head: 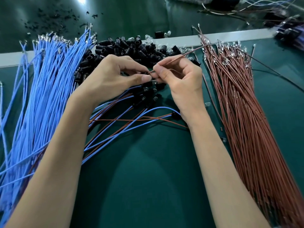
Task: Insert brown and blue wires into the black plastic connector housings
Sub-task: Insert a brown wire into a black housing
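My left hand (pixel 115 76) pinches a small black connector housing between thumb and fingers; the housing is almost fully hidden by the fingertips. My right hand (pixel 181 79) pinches a single brown wire (pixel 185 54) near its end, the tip meeting the left fingertips, its tail running up to the right. A heap of black housings (pixel 131 48) lies behind both hands. Blue wires (pixel 46 89) fan out at the left and brown wires (pixel 243 102) at the right. Finished housings with blue and brown wires (pixel 131 119) lie under my wrists.
A green mat (pixel 148 178) covers the table, crossed by a grey strip (pixel 230 36) at the back. Black scraps (pixel 49 18) are scattered at the far left. More wires and dark parts (pixel 279 25) sit blurred at the far right.
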A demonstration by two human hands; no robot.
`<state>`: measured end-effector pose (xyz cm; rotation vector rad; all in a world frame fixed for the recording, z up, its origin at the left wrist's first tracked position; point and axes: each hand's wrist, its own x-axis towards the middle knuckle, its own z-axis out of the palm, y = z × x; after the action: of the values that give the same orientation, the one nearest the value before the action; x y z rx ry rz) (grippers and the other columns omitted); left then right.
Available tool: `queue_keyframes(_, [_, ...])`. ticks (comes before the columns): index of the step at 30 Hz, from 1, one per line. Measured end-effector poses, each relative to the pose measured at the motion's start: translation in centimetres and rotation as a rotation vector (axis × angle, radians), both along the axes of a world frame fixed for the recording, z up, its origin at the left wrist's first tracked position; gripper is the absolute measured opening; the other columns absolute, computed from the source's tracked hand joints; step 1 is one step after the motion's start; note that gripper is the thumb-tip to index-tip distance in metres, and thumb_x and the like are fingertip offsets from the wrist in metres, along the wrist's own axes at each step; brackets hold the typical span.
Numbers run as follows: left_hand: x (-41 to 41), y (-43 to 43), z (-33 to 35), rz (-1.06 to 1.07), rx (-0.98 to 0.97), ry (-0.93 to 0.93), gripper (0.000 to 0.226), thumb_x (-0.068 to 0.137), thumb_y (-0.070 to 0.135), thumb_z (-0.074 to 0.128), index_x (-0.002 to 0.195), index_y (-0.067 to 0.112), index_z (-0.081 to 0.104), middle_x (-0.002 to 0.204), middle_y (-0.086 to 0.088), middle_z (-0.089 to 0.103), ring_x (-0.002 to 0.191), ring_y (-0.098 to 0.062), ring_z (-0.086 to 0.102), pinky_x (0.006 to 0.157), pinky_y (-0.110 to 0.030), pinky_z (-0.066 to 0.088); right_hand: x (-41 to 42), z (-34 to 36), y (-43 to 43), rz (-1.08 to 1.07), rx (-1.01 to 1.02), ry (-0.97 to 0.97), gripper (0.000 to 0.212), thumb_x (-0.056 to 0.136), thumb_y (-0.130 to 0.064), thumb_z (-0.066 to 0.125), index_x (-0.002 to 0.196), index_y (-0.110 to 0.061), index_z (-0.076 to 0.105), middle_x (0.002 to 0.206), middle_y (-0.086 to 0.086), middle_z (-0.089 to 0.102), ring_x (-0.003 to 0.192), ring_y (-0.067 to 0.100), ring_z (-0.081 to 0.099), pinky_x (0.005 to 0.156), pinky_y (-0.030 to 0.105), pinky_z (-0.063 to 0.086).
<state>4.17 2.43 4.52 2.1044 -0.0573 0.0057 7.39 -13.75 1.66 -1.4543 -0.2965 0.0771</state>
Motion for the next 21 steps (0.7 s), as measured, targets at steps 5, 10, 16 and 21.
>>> queue_keyframes(5, [-0.14,-0.38,0.05,-0.029,-0.017,-0.001,0.033,0.075,0.037,0.067,0.103,0.021,0.07,0.094,-0.013,0.067,0.083,-0.013,0.059,0.079,-0.02,0.045,-0.11,0.1,0.03,-0.007,-0.04,-0.03,0.019,0.083,0.003,0.068,0.078,-0.015,0.064,0.069,-0.005,0.068,0.067,0.01,0.068,0.065,0.019,0.053])
queue_keyframes(10, [-0.05,-0.13,-0.04,-0.033,-0.024,-0.009,0.014,0.083,0.029,0.066,0.096,0.028,0.068,0.087,0.007,0.068,0.078,0.005,0.058,0.075,-0.006,0.042,-0.09,0.08,-0.11,-0.056,-0.113,-0.086,0.02,0.085,0.002,0.066,0.08,-0.017,0.061,0.072,-0.002,0.066,0.068,0.009,0.067,0.067,0.022,0.054])
queue_keyframes(16, [-0.12,-0.2,0.02,-0.054,0.006,-0.019,0.023,0.081,0.037,0.062,0.099,0.025,0.069,0.088,0.008,0.068,0.077,0.009,0.058,0.074,-0.005,0.04,-0.26,-0.03,0.15,-0.037,-0.251,-0.163,0.022,0.082,-0.002,0.07,0.078,-0.022,0.062,0.072,-0.012,0.064,0.069,0.001,0.062,0.071,0.02,0.052])
queue_keyframes(21, [-0.01,-0.06,-0.15,-0.04,0.028,-0.012,0.021,0.083,0.031,0.064,0.102,0.024,0.068,0.089,0.005,0.069,0.077,0.007,0.058,0.075,-0.006,0.042,-0.27,0.11,0.02,-0.019,-0.23,-0.092,0.014,0.081,-0.01,0.072,0.076,-0.023,0.066,0.071,-0.009,0.069,0.069,0.005,0.065,0.071,0.022,0.052])
